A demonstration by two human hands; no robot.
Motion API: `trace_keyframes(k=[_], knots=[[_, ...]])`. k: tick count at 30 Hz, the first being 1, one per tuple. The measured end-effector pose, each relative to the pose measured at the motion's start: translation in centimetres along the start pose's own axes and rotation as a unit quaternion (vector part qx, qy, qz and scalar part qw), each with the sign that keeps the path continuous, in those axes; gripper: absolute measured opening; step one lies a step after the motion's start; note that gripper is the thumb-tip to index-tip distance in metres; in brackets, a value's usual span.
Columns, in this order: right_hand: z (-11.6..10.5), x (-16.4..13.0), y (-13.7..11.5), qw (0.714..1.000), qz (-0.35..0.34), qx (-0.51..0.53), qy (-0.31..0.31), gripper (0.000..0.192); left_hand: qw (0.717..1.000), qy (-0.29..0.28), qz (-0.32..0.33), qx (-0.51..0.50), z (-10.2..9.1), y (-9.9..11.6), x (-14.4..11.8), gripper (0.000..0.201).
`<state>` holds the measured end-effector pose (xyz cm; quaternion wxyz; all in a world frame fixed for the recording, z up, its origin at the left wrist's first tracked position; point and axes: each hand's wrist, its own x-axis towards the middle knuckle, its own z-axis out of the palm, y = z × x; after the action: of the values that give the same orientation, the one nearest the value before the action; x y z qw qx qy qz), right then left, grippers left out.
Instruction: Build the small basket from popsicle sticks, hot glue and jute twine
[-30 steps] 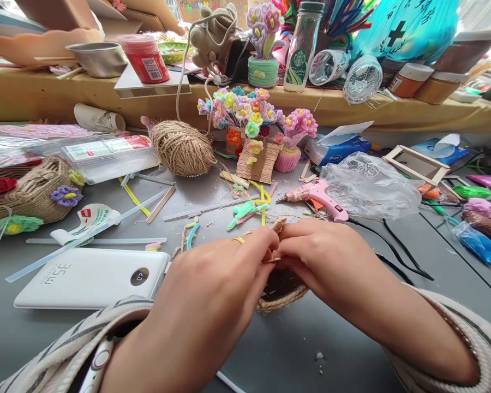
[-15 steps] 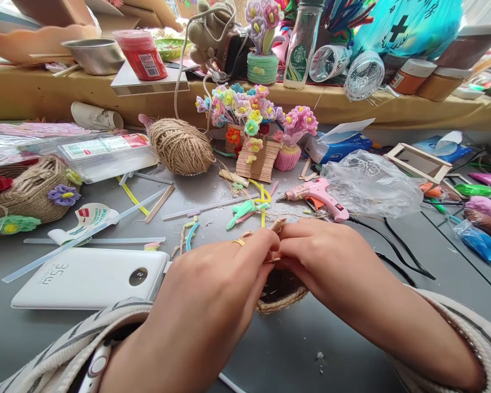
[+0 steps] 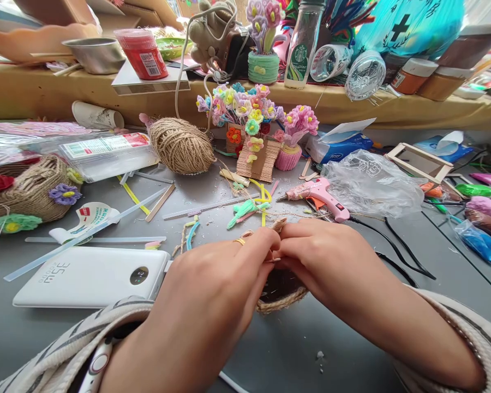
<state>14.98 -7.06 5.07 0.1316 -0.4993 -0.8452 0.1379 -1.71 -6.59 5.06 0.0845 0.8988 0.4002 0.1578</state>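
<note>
My left hand (image 3: 219, 284) and my right hand (image 3: 323, 262) meet fingertip to fingertip over a small jute-wrapped basket (image 3: 280, 295) on the grey table (image 3: 311, 349). Both pinch a piece of jute twine (image 3: 278, 224) that sticks up just above the basket's far rim. The left hand wears a gold ring. Most of the basket is hidden under my hands; only its near rim and dark inside show.
A pink glue gun (image 3: 317, 194) with black cable lies just behind the hands. A white power bank (image 3: 92, 275) sits left, a twine ball (image 3: 182, 146) behind it, pipe-cleaner flower pots (image 3: 253, 131) mid-table, a crumpled plastic bag (image 3: 370, 183) right, glue sticks scattered.
</note>
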Motion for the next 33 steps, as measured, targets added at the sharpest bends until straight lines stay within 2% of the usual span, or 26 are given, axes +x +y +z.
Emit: trace_keyframes(k=[12, 18, 23, 33], knots=[[0.04, -0.21, 0.28, 1.0, -0.015, -0.018, 0.01, 0.02, 1.0, 0.001, -0.008, 0.016, -0.04, 0.17, -0.02, 0.006], [-0.02, -0.18, 0.23, 0.999, 0.009, -0.041, -0.027, 0.021, 1.0, 0.003, -0.004, 0.009, -0.44, 0.19, 0.06, 0.003], [-0.24, -0.15, 0.36, 0.999, -0.007, -0.022, -0.033, 0.022, 1.0, -0.006, -0.009, -0.018, -0.87, 0.19, -0.02, 0.007], [-0.18, -0.23, 0.42, 0.999, -0.004, -0.014, -0.04, 0.023, 1.0, 0.009, 0.027, 0.009, -0.67, 0.09, -0.2, 0.015]])
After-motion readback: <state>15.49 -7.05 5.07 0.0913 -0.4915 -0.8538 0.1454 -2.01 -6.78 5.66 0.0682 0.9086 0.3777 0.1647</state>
